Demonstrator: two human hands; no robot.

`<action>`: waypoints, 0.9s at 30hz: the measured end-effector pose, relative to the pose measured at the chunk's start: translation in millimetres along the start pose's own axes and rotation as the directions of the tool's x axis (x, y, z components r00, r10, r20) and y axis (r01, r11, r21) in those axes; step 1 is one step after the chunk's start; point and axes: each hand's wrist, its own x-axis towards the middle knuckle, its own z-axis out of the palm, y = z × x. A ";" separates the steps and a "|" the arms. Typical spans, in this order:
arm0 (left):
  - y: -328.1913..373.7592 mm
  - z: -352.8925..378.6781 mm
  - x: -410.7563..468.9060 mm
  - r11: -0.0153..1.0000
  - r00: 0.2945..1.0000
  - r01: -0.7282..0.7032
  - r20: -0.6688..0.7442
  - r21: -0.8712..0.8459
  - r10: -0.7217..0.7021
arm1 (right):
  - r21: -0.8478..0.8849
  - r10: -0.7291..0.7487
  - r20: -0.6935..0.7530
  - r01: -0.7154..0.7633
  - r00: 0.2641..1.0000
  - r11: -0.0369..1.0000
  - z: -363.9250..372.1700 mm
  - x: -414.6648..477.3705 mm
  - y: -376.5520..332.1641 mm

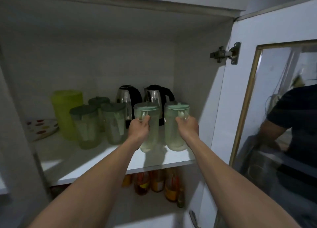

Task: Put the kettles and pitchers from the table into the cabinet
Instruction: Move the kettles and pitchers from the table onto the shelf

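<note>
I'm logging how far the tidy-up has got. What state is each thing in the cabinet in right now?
Left hand: closed on left pitcher's handle.
Right hand: closed on right pitcher's handle.
Left pitcher: upright on shelf, lidded.
Right pitcher: upright on shelf, lidded.
Two kettles: upright at back, lids shut.
Three dark-lidded pitchers: upright, lidded.
Cabinet door: open.

I see two clear pitchers (176,130), mint lids; three pitchers (87,126), dark green lids; lime container (66,111); steel-black kettles (127,99); white plate (41,128), red-yellow dots; white shelf (103,159).
</note>
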 end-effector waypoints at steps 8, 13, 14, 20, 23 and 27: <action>-27.8 23.6 53.4 1.000 1.000 -0.005 -0.006 0.017 0.005 | 0.020 0.013 0.011 -0.013 1.000 1.000 35.0 58.8 32.9; -34.0 34.9 77.1 0.999 1.000 -0.020 -0.008 0.041 0.021 | 0.050 0.019 0.018 -0.020 1.000 0.999 49.2 78.4 40.3; -34.2 37.2 80.0 0.999 1.000 -0.020 -0.013 0.051 0.021 | 0.053 0.018 0.022 -0.019 1.000 0.998 50.5 80.9 41.3; -35.2 45.5 94.9 0.994 0.999 -0.001 -0.032 0.113 0.004 | 0.045 0.022 0.017 -0.023 1.000 0.999 57.0 90.8 41.8; -36.9 45.5 102.4 0.985 0.999 0.039 -0.030 0.171 -0.034 | 0.009 0.053 0.034 -0.053 0.998 0.999 58.6 93.2 40.2; -31.0 42.8 100.7 0.958 0.997 0.055 -0.061 0.282 -0.039 | -0.101 0.061 0.072 -0.054 0.996 0.993 51.7 91.7 35.1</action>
